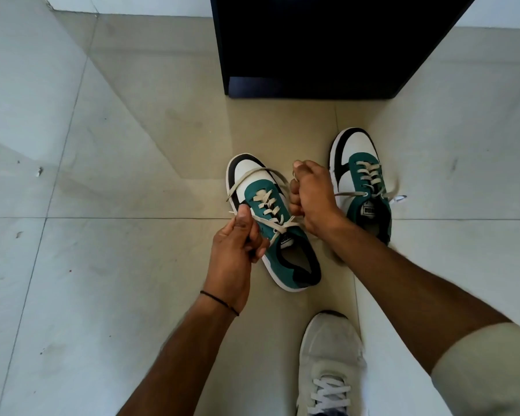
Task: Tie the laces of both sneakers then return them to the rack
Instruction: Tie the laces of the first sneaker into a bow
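Two green, white and black sneakers stand on the tiled floor. The left sneaker [270, 211] lies between my hands, toe pointing away. Its cream laces [254, 175] loop over the toe and cross near the tongue. My left hand [234, 250] pinches one lace end at the shoe's left side. My right hand [312, 196] grips the other lace, fingers curled, on the shoe's right side. The right sneaker [362, 181] stands farther right, partly behind my right wrist, its laces loose with the ends trailing sideways.
A dark cabinet or rack [327, 46] stands on the floor just beyond the sneakers. My own foot in a white shoe [330, 364] is planted at the bottom, close to the left sneaker's heel. Pale floor tiles [102, 235] spread to the left.
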